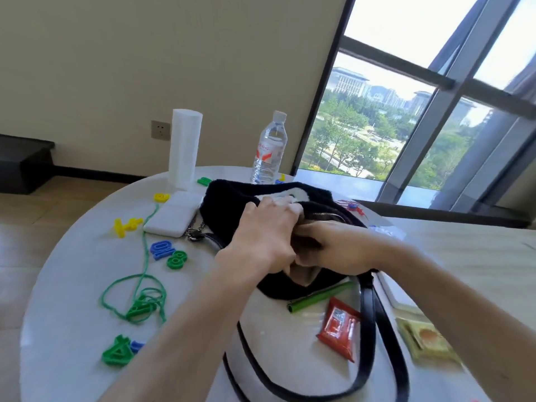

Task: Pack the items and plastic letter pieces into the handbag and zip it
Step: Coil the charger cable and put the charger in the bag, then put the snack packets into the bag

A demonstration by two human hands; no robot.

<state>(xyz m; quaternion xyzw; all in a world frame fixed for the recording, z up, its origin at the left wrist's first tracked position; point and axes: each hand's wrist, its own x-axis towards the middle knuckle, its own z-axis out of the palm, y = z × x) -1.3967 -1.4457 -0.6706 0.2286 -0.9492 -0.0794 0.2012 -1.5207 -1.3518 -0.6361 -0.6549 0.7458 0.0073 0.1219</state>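
Note:
A black fuzzy handbag (pixel 229 198) lies on the round white table (pixel 72 314), its zipper mouth open and tan lining showing. My left hand (pixel 266 227) grips the bag's near rim. My right hand (pixel 327 245) reaches into the opening, fingers hidden inside. Plastic pieces lie to the left: a yellow piece (pixel 126 226), a blue piece (pixel 161 248), a green piece (pixel 177 259), green pieces (pixel 119 351) near the edge. A green tube (pixel 320 297) and a red packet (pixel 339 326) lie in front of the bag.
A white pack (pixel 174 213) and a tall white roll (pixel 185 147) stand left of the bag, a water bottle (pixel 269 149) behind it. Green string (pixel 139 282) loops over the table. The bag's black strap (pixel 368 329) curls near a yellow-green packet (pixel 426 340).

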